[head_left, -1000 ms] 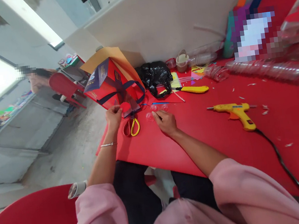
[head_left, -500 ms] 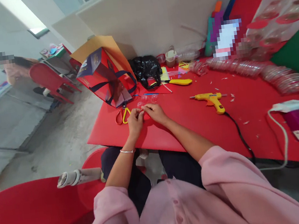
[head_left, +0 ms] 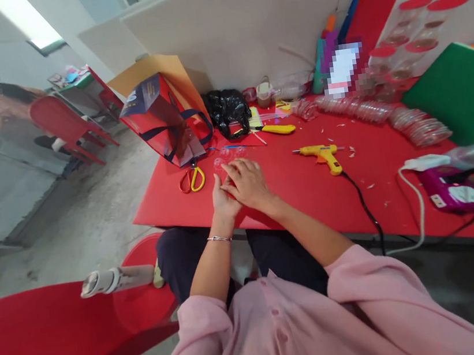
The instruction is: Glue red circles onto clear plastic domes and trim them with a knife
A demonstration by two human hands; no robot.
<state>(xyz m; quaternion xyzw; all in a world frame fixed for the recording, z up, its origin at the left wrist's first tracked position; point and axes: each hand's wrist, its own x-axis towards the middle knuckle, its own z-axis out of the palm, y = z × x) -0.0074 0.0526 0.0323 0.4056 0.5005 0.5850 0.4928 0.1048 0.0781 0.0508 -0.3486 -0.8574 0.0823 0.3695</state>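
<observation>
My left hand (head_left: pixel 224 201), a bangle at its wrist, is turned palm up with the thumb raised. Over its palm and fingers lies my right hand (head_left: pixel 252 185), back upward, fingers stretched and slightly apart. The two hands touch; whether anything small lies between them is hidden. Just beyond the fingertips are several small clear plastic pieces (head_left: pixel 218 163) on the red tabletop (head_left: pixel 166 207). Scissors (head_left: pixel 192 179) with one red and one yellow handle rest left of my hands. To the right lies a yellow glue gun (head_left: pixel 325 157), its nozzle pointing left.
A paper gift bag (head_left: pixel 166 123) and a black plastic bag (head_left: pixel 228 111) stand at the back. A yellow cutter (head_left: pixel 278 129) lies nearby. Stacked clear plastic pieces (head_left: pixel 417 124), cords and a purple box (head_left: pixel 448 190) occupy the right. A bottle (head_left: pixel 117 279) lies on the red chair (head_left: pixel 44 337).
Both hands, earlier pinched together at the small plastic pieces, have drawn slightly nearer to me. The left has turned palm up, and the right has spread over it. The view has shifted right.
</observation>
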